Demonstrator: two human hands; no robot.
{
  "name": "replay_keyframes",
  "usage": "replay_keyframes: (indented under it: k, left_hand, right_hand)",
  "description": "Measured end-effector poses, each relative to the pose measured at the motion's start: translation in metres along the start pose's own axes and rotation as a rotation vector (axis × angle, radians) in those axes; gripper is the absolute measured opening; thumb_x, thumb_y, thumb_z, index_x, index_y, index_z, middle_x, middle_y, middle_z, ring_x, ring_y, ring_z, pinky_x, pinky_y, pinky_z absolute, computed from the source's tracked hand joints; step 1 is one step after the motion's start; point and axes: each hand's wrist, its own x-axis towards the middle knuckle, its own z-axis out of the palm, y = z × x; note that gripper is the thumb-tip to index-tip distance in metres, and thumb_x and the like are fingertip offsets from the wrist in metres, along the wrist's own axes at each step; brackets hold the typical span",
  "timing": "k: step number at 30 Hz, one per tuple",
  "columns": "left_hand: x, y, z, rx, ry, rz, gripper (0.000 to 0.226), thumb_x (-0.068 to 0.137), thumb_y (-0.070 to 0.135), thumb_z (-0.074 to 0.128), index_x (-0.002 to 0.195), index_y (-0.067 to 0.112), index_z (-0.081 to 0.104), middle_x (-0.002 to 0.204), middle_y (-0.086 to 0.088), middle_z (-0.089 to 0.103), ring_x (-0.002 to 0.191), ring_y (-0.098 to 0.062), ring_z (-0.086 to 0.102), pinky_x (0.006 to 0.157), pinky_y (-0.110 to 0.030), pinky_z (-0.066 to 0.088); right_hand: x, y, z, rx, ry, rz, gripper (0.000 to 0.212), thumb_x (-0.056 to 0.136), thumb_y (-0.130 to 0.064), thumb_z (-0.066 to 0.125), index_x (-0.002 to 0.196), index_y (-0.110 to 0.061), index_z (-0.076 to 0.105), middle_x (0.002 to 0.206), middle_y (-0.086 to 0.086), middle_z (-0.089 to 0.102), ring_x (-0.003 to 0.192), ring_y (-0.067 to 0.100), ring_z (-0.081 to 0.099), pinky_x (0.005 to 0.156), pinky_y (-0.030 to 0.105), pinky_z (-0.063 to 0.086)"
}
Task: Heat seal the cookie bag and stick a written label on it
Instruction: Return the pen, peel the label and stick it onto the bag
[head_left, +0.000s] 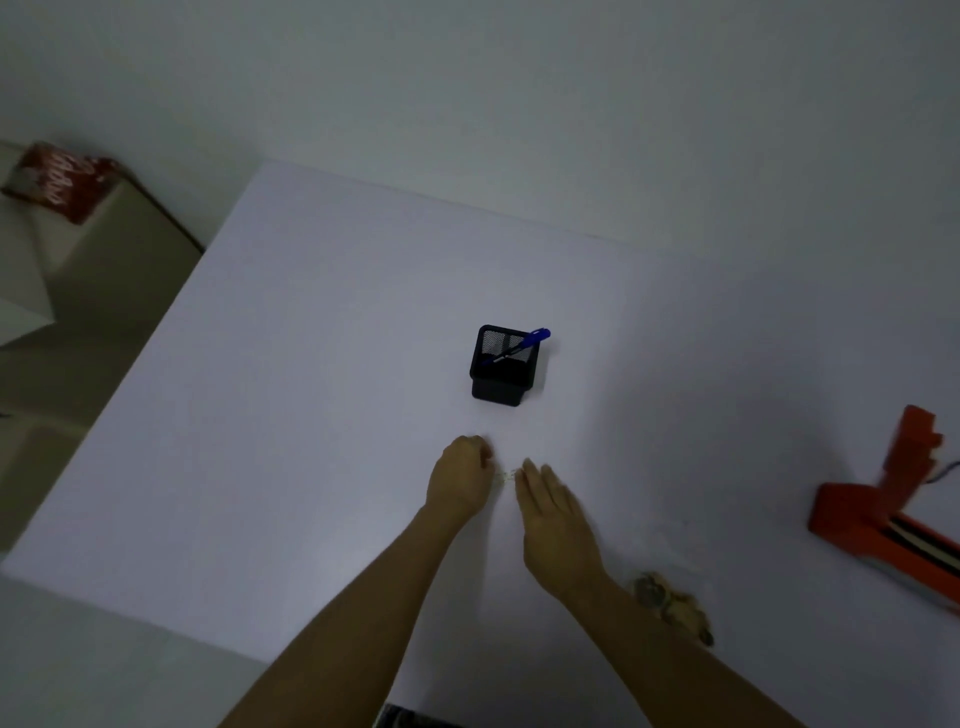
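A clear cookie bag with brown cookies lies on the white table, just right of my right forearm, which hides part of it. At the right edge stands a red heat sealer with its arm raised. A black mesh pen holder holds a blue pen and sits beyond my hands. My left hand rests on the table with its fingers curled. My right hand lies flat beside it, fingers stretched. A small faint thing shows between them; the dim light hides what it is.
A red printed packet lies on a beige surface at the far left, beyond the table's left edge. A pale wall runs along the table's far side. The room is dim.
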Motion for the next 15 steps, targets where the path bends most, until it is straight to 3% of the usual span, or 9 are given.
replay_keyframes:
  k: [3,8,13,15]
  left_hand:
    - [-0.006,0.004,0.010,0.099,-0.036,0.088,0.017,0.093,0.011,0.047,0.095,0.003,0.062,0.101,-0.014,0.061,0.090,-0.026,0.060,0.077,-0.031,0.049]
    - [-0.007,0.007,0.014,0.178,-0.053,0.119,0.027,0.091,0.022,0.058,0.112,0.004,0.057,0.110,-0.013,0.060,0.098,-0.027,0.058,0.081,-0.036,0.052]
    - [-0.004,0.013,0.016,0.102,-0.083,0.022,0.033,0.090,0.035,0.060,0.085,0.003,0.064,0.098,-0.015,0.059,0.087,-0.026,0.060,0.077,-0.035,0.052]
    - [-0.004,0.015,0.017,0.077,-0.092,-0.003,0.033,0.091,0.035,0.058,0.079,0.004,0.063,0.094,-0.016,0.061,0.086,-0.024,0.059,0.074,-0.032,0.049]
  right_hand:
    - [-0.001,-0.004,0.001,0.010,0.004,0.011,0.089,0.045,-0.002,0.081,0.131,-0.001,0.056,0.137,0.017,0.055,0.123,0.035,0.055,0.094,0.044,0.050]
    - [-0.002,-0.007,0.004,0.019,0.012,0.026,0.088,0.050,-0.003,0.079,0.134,0.000,0.052,0.141,0.018,0.051,0.127,0.037,0.050,0.099,0.045,0.042]
    - [-0.001,-0.002,0.010,0.090,0.010,0.034,0.087,0.049,-0.003,0.081,0.132,-0.001,0.054,0.140,0.016,0.052,0.126,0.036,0.052,0.097,0.046,0.046]
    - [-0.001,-0.001,0.006,0.127,0.018,0.003,0.083,0.061,-0.002,0.075,0.139,-0.001,0.045,0.149,0.016,0.040,0.134,0.037,0.042,0.106,0.047,0.037]
